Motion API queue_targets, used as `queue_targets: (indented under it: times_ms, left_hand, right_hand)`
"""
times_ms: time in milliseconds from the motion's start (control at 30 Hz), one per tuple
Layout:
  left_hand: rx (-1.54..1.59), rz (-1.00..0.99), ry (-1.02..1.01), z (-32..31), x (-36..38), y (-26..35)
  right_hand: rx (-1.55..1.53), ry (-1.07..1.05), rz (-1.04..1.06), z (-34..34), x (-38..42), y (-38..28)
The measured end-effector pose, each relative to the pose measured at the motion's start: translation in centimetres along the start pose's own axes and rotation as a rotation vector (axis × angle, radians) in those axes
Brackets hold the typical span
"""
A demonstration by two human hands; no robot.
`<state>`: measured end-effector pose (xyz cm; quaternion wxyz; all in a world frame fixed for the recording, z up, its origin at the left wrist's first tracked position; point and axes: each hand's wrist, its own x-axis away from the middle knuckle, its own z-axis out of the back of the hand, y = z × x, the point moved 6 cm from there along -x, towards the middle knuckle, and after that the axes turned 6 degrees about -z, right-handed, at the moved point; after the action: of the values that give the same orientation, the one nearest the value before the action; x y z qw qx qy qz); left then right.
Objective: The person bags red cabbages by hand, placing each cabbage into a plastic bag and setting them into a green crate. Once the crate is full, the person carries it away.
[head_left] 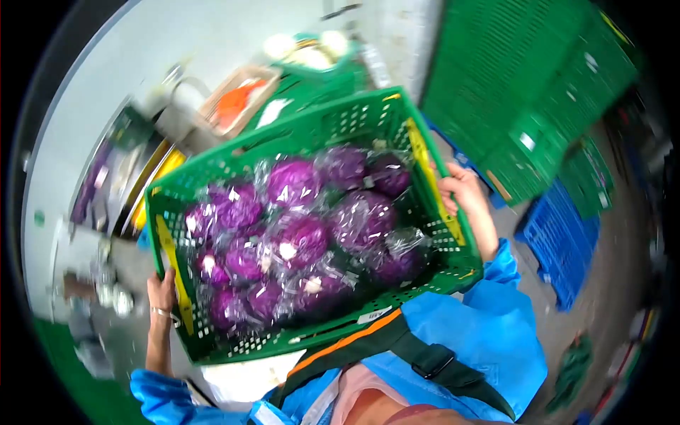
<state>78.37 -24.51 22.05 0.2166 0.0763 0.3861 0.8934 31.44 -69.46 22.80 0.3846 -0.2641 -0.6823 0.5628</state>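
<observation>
- The person's blue jacket [474, 315] and a dark strap with an orange edge [368, 338] sit closest, just behind the crate's near side.
- The left hand [163, 287] is clamped on the left end of the green crate [212, 173]; the right hand [462, 190] grips the opposite end, fingers curled over the edge beside a yellow strip [421, 152].
- The crate is in front of the body, slanted across the view, and loaded with purple cabbages [292, 180] in clear wrap. What lies beneath it is largely hidden.
- The step in hand looks like holding or carrying the loaded crate; any next move calls for an even, two-ended grip and a level base, since the round cabbages could roll.
- Beyond the far rim stands a tan crate [251, 81] with something orange in it, blurred.
- To the right are a blue plastic crate or pallet [563, 237] and tall green crates [510, 92].
</observation>
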Motion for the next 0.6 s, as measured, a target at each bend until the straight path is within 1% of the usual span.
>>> queue_targets:
  times_ms: [33, 67, 100, 133, 167, 200, 233, 267, 333, 400, 433, 500, 533, 600]
  left_hand:
    - [-0.093, -0.081, -0.027, 0.0, -2.1, -3.2]
    - [-0.094, -0.187, -0.031, -0.1, -3.2, -4.0]
    - [-0.133, -0.298, -0.059, -0.3, -2.9, -2.2]
    - [-0.026, -0.385, -0.027, -0.3, -1.8, -0.3]
    - [-0.075, -0.295, -0.069, -0.1, -5.6, -5.4]
    - [-0.017, -0.486, 0.077, -1.0, -3.7, -2.0]
    - [-0.042, -0.302, -0.122, -2.0, -7.9, -5.2]
    - [-0.012, -0.322, -0.14, -3.0, -9.3, -5.4]
    - [0.066, -0.302, -0.254, -4.0, -7.8, -1.4]
    - [0.043, -0.34, -0.282, -4.6, -9.2, -1.1]
    - [0.04, -0.306, -0.299, -6.7, -10.5, -1.1]
    - [0.042, -0.318, -0.343, -8.3, -12.0, -1.0]
    - [0.033, -0.315, -0.424, -10.6, -12.8, 0.4]
    - [0.168, -0.528, -0.491, -19.8, -23.3, -6.1]
  right_hand:
    - [0.012, 0.033, -0.014, 0.2, 1.8, 0.8]
    - [0.015, 0.068, -0.01, 0.2, 3.2, 1.4]
    - [-0.013, 0.122, 0.012, -0.1, 4.8, 2.0]
    - [-0.044, 0.177, 0.015, -0.4, 6.5, 2.8]
    - [-0.078, 0.179, 0.029, -0.8, 8.0, 3.7]
    - [-0.088, 0.15, 0.047, -0.6, 7.6, 3.3]
    - [-0.104, 0.179, 0.071, -0.8, 9.4, 3.8]
    - [-0.111, 0.179, 0.093, -1.3, 10.3, 4.3]
    - [-0.108, 0.269, 0.116, -2.5, 13.5, 5.7]
    - [-0.066, 0.336, 0.136, -3.5, 16.8, 5.4]
    - [-0.04, 0.311, 0.132, -3.0, 15.2, 4.8]
    - [0.003, 0.431, 0.166, -3.8, 18.4, 5.1]
    - [-0.034, 0.515, 0.184, -5.0, 19.5, 6.7]
    - [0.006, 0.652, 0.135, -7.4, 21.8, 9.4]
